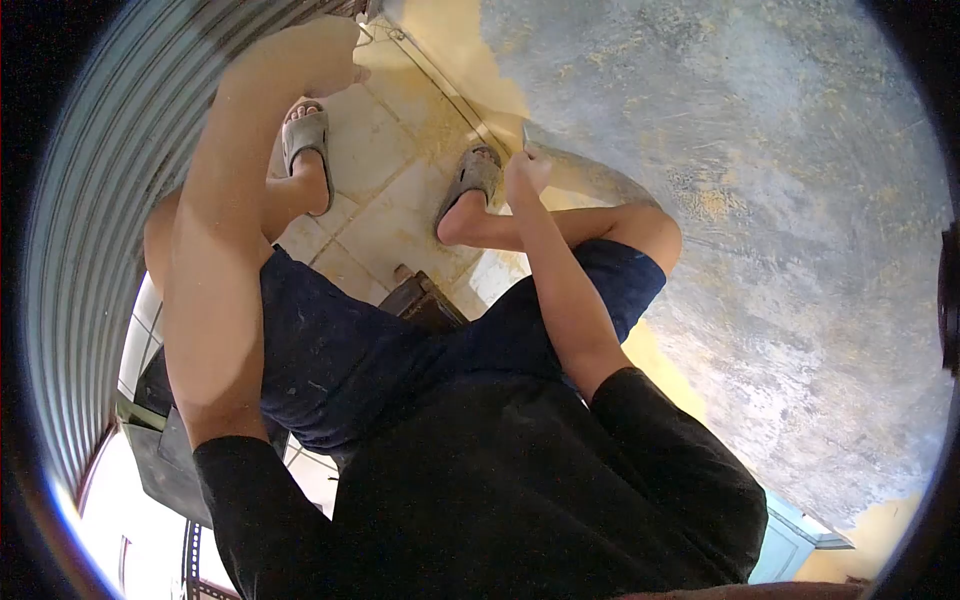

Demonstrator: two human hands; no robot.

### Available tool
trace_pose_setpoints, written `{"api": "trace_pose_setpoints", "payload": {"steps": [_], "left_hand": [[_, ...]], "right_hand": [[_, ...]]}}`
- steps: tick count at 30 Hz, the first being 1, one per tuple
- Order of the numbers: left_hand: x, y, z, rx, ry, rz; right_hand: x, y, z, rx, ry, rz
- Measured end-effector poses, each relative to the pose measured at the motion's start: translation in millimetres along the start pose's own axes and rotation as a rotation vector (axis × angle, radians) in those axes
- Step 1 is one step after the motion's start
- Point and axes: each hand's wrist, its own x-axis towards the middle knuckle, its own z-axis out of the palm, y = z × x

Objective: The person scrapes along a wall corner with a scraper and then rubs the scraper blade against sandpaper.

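Note:
My left hand (325,52) is stretched far forward at the upper left, beside the corrugated metal sheet. Its back faces me and most of its fingers are hidden; a small pale, thin piece shows just past it, too small to name. My right hand (527,176) is closed in a fist close to the grey-patched wall (740,220). A thin dark edge shows just beyond its knuckles, but what the fingers hold, if anything, I cannot make out.
Corrugated metal (85,250) curves along the left. My sandalled feet rest on dusty tiles (385,200) with a yellow stain. A dark wooden stool edge (425,300) shows between my legs. A dark grey object (170,465) stands behind at lower left, and a light blue panel (785,540) at lower right.

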Motion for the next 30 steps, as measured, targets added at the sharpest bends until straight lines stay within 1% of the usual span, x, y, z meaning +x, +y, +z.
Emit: {"api": "trace_pose_setpoints", "payload": {"steps": [3,5,6,8,10,11,12,15,17,19,21,23,25,27,28,30], "left_hand": [[-8,6,-2,-0.030,0.028,-0.036],[-6,6,-2,-0.010,0.013,-0.028],[-6,6,-1,0.007,-0.013,-0.015],[-4,5,-5,0.015,-0.027,-0.018],[0,4,0,0.028,-0.053,-0.009],[1,2,3,0.001,-0.010,0.009],[3,-1,4,-0.025,0.041,0.022],[-5,5,5,-0.059,0.085,0.054],[-1,3,7,-0.079,0.067,0.031],[-1,3,6,-0.098,0.038,0.013],[-5,7,0,-0.007,0.003,-0.014],[-3,5,5,-0.023,-0.011,-0.022],[1,-2,11,-0.040,-0.009,-0.039],[7,-10,21,-0.015,0.181,0.126],[7,-8,18,-0.016,0.181,0.125],[7,-5,12,-0.008,0.086,0.077]], "right_hand": [[4,8,4,0.022,0.043,0.039],[0,4,-9,0.124,-0.026,0.118],[0,0,-10,0.124,-0.028,0.114],[-4,-6,-10,0.133,-0.005,0.026],[-5,-12,-3,0.068,-0.010,0.076],[-5,-15,-3,0.007,-0.014,0.118],[-5,-17,-6,0.009,-0.012,0.117],[-4,-21,-13,0.062,-0.015,0.121],[-11,-25,-21,0.028,0.055,0.038],[-5,-24,-10,0.013,0.023,0.059],[-3,-10,-4,-0.008,-0.006,0.091],[-3,-18,-9,-0.063,-0.046,0.070],[-12,-33,-23,-0.003,-0.031,0.088],[-12,-41,-27,0.050,-0.020,0.105],[-8,-37,-23,0.016,-0.035,0.106],[-4,-29,-15,-0.020,-0.054,0.115]]}}
